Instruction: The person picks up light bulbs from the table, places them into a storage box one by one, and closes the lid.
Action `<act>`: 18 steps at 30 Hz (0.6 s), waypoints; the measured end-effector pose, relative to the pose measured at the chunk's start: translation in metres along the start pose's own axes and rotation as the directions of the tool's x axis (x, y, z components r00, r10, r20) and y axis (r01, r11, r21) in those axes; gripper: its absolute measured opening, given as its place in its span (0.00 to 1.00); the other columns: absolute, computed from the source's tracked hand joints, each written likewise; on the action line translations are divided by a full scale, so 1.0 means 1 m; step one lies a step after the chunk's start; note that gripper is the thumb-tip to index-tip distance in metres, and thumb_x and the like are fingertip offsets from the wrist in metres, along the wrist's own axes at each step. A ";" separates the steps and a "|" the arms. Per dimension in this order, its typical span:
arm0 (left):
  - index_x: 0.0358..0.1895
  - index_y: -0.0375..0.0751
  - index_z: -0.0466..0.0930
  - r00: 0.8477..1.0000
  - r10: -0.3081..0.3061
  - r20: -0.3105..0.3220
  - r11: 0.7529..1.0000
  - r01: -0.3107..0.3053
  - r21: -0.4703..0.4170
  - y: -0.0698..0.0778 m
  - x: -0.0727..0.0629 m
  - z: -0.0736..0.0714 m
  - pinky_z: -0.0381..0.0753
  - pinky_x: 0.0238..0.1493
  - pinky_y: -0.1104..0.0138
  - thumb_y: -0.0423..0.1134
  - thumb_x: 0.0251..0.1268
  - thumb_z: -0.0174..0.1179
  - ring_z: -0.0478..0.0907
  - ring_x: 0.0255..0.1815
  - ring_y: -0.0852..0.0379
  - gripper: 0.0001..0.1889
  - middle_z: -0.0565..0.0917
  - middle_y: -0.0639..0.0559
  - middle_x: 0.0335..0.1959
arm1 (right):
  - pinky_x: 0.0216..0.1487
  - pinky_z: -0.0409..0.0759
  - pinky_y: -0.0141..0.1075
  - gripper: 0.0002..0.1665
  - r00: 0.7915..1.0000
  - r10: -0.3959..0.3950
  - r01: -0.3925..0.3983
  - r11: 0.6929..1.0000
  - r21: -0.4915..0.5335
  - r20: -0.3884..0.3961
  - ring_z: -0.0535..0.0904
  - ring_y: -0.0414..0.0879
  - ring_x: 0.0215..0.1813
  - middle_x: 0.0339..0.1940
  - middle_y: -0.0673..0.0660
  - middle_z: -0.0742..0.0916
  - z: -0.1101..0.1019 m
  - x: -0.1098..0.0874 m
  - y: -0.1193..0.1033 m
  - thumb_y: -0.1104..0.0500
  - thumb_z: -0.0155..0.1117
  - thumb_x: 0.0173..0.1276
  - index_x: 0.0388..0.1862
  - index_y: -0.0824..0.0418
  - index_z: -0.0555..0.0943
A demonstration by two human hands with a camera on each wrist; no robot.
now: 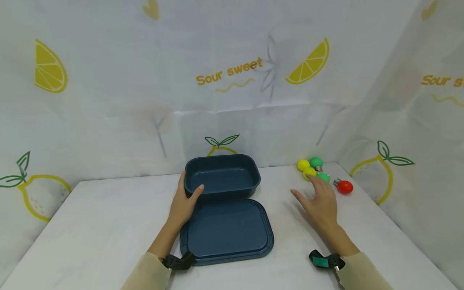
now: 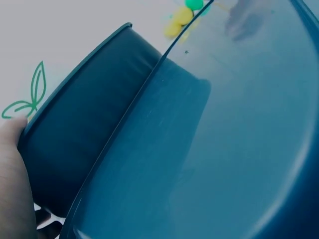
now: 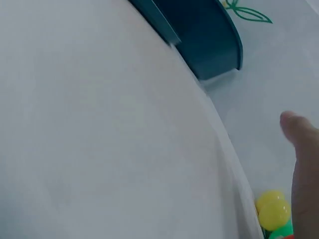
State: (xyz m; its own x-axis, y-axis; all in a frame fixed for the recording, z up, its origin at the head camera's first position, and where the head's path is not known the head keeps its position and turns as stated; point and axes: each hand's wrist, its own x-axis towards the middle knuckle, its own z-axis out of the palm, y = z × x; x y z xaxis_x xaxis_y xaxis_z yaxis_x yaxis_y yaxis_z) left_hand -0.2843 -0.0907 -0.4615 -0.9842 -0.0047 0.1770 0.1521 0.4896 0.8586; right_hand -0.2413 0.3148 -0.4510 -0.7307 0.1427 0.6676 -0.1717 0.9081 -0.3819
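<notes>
My left hand [image 1: 183,203] holds the left front corner of a dark blue rectangular box [image 1: 222,195], with the thumb at the front rim and the fingers along the left side. The box stands upright with nothing in it. Flat in front of it lies its matching dark blue lid [image 1: 228,231]. At the right, my right hand [image 1: 322,203] reaches toward several small coloured light bulbs, thumb spread from the fingers and nothing held. Nearest its fingertips are a yellow bulb [image 1: 309,172] and a green bulb [image 1: 324,177]; a red bulb [image 1: 345,187] lies to the right.
Another yellow bulb [image 1: 303,164] and another green bulb [image 1: 316,162] lie behind, near the table's back edge. White cloth [image 1: 127,121] with lemon prints rises behind the white table [image 1: 90,233] and along its right side. Each wrist wears a black strap.
</notes>
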 end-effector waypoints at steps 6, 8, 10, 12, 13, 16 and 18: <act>0.84 0.56 0.35 0.999 -0.015 0.043 1.000 0.015 0.013 -0.001 -0.001 -0.005 0.55 0.79 0.40 0.66 0.63 0.62 0.50 0.84 0.42 0.55 0.47 0.49 0.85 | 0.69 0.68 0.67 0.48 0.971 0.226 -0.222 0.973 -0.057 0.075 0.67 0.67 0.72 0.70 0.69 0.76 -0.013 0.001 0.026 0.45 0.79 0.56 0.72 0.62 0.72; 0.84 0.57 0.35 0.998 -0.021 0.054 1.000 0.021 0.003 -0.002 -0.002 -0.006 0.54 0.79 0.40 0.65 0.63 0.62 0.50 0.84 0.42 0.56 0.47 0.48 0.85 | 0.69 0.68 0.67 0.48 0.954 0.277 -0.274 0.961 -0.035 0.114 0.66 0.68 0.74 0.72 0.70 0.74 -0.014 0.001 0.029 0.45 0.78 0.59 0.74 0.62 0.70; 0.84 0.58 0.34 0.998 -0.024 0.059 1.000 0.025 -0.004 -0.002 -0.003 -0.006 0.55 0.79 0.40 0.66 0.63 0.62 0.50 0.84 0.42 0.56 0.47 0.49 0.85 | 0.69 0.69 0.66 0.48 0.940 0.308 -0.309 0.951 -0.018 0.147 0.66 0.68 0.74 0.73 0.70 0.73 -0.014 0.000 0.032 0.46 0.76 0.62 0.75 0.62 0.68; 0.84 0.57 0.34 0.998 -0.018 0.059 1.000 0.019 -0.012 -0.003 -0.003 -0.007 0.54 0.79 0.40 0.65 0.63 0.62 0.50 0.84 0.42 0.56 0.47 0.49 0.85 | 0.68 0.71 0.64 0.47 0.927 0.332 -0.337 0.941 -0.002 0.175 0.67 0.67 0.74 0.73 0.70 0.74 -0.014 -0.001 0.033 0.48 0.75 0.64 0.76 0.63 0.66; 0.84 0.57 0.34 0.998 -0.013 0.058 1.000 0.014 -0.014 -0.003 -0.002 -0.007 0.54 0.79 0.40 0.65 0.63 0.62 0.50 0.84 0.42 0.56 0.47 0.49 0.85 | 0.68 0.72 0.63 0.46 0.921 0.342 -0.349 0.937 0.003 0.188 0.67 0.67 0.74 0.73 0.70 0.74 -0.013 -0.001 0.033 0.49 0.74 0.65 0.76 0.64 0.66; 0.84 0.56 0.34 0.999 0.001 0.051 1.000 0.000 -0.009 -0.002 -0.001 -0.006 0.54 0.80 0.41 0.65 0.63 0.62 0.49 0.84 0.43 0.56 0.46 0.50 0.85 | 0.68 0.73 0.62 0.44 0.907 0.360 -0.369 0.930 -0.001 0.217 0.66 0.67 0.76 0.75 0.70 0.72 -0.014 -0.001 0.034 0.53 0.72 0.67 0.77 0.65 0.65; 0.84 0.56 0.34 0.999 0.005 0.054 1.000 -0.005 -0.007 -0.002 -0.001 -0.005 0.54 0.80 0.41 0.65 0.63 0.62 0.49 0.85 0.43 0.56 0.46 0.50 0.85 | 0.69 0.71 0.61 0.42 0.907 0.361 -0.368 0.930 -0.009 0.217 0.65 0.67 0.77 0.75 0.70 0.71 -0.014 -0.001 0.034 0.56 0.71 0.68 0.76 0.66 0.65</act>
State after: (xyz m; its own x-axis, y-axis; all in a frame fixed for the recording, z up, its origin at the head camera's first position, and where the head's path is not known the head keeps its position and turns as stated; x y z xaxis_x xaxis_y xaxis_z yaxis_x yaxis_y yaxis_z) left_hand -0.2837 -0.0959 -0.4615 -0.9868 0.0448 0.1556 0.1577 0.4839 0.8608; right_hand -0.2373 0.3512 -0.4555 -0.8683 0.3714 0.3288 0.1151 0.7957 -0.5946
